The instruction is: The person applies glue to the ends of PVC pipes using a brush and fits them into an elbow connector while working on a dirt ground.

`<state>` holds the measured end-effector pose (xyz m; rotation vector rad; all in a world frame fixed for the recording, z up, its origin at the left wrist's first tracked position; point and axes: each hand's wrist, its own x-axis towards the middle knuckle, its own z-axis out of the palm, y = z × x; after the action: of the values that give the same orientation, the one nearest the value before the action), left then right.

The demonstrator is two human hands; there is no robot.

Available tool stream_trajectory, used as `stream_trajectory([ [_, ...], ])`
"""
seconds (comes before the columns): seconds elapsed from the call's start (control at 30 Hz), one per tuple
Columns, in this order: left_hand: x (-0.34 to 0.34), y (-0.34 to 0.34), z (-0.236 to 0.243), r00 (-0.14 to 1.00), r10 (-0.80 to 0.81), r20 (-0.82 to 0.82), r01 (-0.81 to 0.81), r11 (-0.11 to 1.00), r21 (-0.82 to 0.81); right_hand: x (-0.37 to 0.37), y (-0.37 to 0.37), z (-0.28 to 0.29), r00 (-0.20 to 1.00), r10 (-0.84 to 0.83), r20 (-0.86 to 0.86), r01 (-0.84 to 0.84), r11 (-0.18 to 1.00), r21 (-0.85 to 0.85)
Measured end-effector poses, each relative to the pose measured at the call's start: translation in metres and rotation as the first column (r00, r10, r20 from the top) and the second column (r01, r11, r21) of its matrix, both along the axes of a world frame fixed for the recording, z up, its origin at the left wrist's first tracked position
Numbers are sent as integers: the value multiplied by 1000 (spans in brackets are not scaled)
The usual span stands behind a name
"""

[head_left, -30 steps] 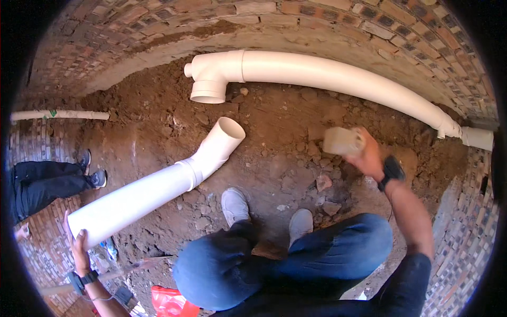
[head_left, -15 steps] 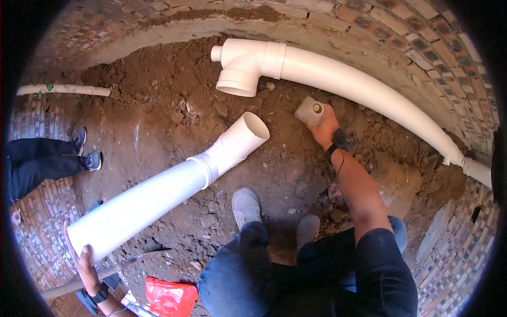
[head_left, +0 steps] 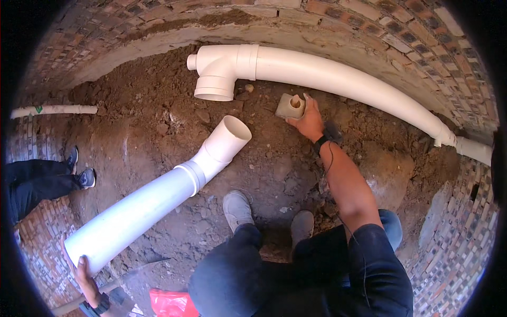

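My left hand (head_left: 86,281) grips the near end of a long white plastic pipe (head_left: 134,214), thumb over its rim. This pipe slants up to the right and ends in an angled elbow fitting (head_left: 221,145) with an open mouth. My right hand (head_left: 309,120) is closed round a dirty, squarish beige container (head_left: 289,106) with a round opening on top. Whether the container touches the soil cannot be made out. Just beyond, a cream branch fitting (head_left: 219,68) has its open socket facing me, apart from the elbow; it joins a large cream pipe (head_left: 338,78) along the wall.
A brick wall (head_left: 391,26) curves round the far side above loose brown soil (head_left: 132,132). At left are another person's legs (head_left: 39,177) and a thin pale pipe (head_left: 58,110). A red plastic bag (head_left: 171,302) lies by my knee, near my shoes (head_left: 237,210).
My view has shifted, so most things sit farther left. My right hand still holds the container and my left hand still holds the pipe. The elbow remains apart from the branch socket.
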<state>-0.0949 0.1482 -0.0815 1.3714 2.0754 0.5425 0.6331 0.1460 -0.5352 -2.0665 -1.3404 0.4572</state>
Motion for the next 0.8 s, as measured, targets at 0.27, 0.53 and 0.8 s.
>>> stream_trajectory([
  [0.27,49,-9,1,999,25,-30,-25,1000,15,-6,23,58,998,-13,58,5,991,135],
  [0.53,87,-1,3,976,-169,-135,186,975,123,-11,22,103,999,-39,30,29,964,263],
  [0.8,76,6,-3,974,-196,-114,210,970,125,-3,17,115,961,-235,-149,263,941,211],
])
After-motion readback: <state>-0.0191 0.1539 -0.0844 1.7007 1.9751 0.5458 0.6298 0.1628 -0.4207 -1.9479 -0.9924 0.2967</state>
